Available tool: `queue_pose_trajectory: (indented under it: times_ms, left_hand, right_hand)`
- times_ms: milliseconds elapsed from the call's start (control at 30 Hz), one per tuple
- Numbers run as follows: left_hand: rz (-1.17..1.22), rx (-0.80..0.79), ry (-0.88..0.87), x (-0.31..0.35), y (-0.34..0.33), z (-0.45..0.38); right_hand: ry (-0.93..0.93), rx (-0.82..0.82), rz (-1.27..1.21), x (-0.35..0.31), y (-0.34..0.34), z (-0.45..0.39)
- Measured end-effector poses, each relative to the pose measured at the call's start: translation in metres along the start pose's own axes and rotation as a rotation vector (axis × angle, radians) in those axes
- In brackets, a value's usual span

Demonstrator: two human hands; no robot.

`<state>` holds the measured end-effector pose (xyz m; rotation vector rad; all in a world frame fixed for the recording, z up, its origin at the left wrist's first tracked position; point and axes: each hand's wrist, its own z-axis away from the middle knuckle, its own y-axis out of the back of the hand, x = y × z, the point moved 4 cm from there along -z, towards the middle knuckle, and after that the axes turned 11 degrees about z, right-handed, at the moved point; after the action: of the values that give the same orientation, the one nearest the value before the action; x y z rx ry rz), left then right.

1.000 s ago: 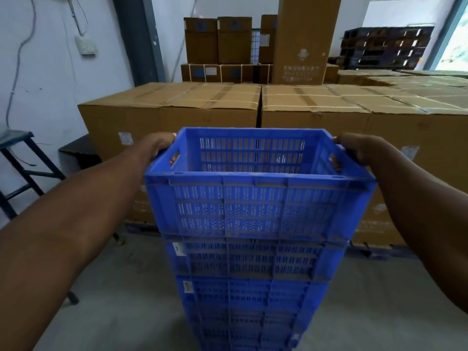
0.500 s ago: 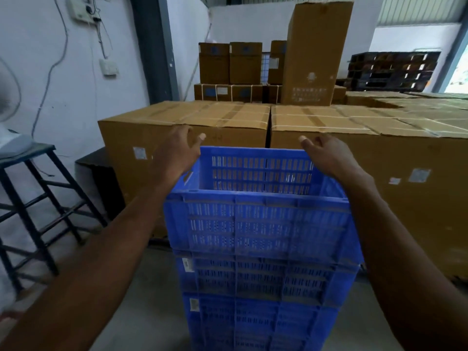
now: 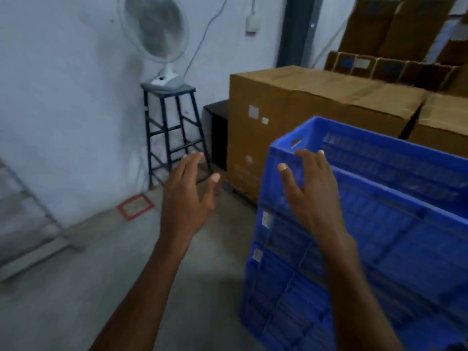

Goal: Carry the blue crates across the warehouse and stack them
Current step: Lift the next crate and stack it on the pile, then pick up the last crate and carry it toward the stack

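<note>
A stack of blue slatted crates [image 3: 395,224] stands on the floor at the right, and the top crate [image 3: 405,158] sits nested on the others. My left hand [image 3: 188,196] hangs in the air to the left of the stack with its fingers spread, holding nothing. In front of the stack's near-left corner my right hand [image 3: 310,191] is empty too, fingers apart. Whether it touches the crate wall I cannot tell. The view is tilted and blurred.
Large cardboard boxes [image 3: 304,115] line up behind the stack, with more boxes [image 3: 395,36] piled further back. A dark stool [image 3: 172,130] with a white fan [image 3: 159,39] stands by the wall at left. A red square [image 3: 135,206] marks the concrete floor.
Both hands have come off the top crate's rim and drawn back, fingers spread. The view has swung left, so the stack now sits at the right and the stool and fan are in sight.
</note>
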<state>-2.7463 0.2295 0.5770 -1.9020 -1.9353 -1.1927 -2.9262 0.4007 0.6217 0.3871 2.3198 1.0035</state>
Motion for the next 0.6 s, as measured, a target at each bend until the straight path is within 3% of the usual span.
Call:
queue_pose_trajectory:
  times_ms: [133,267,600]
  left_hand:
    - [-0.171,0.079,0.172,-0.048,0.073,0.102]
    - [-0.329,0.172,0.427,-0.083,0.158,0.21]
    - [-0.547,0.547,0.915,-0.101,0.405,0.482]
  right_hand:
    - [0.125,-0.11,-0.214,-0.066,-0.067,0.054]
    - [0.169,-0.349,-0.353,-0.128,-0.141,0.144]
    - [0.46,-1.002,-0.356,-0.317,-0.246,0.41]
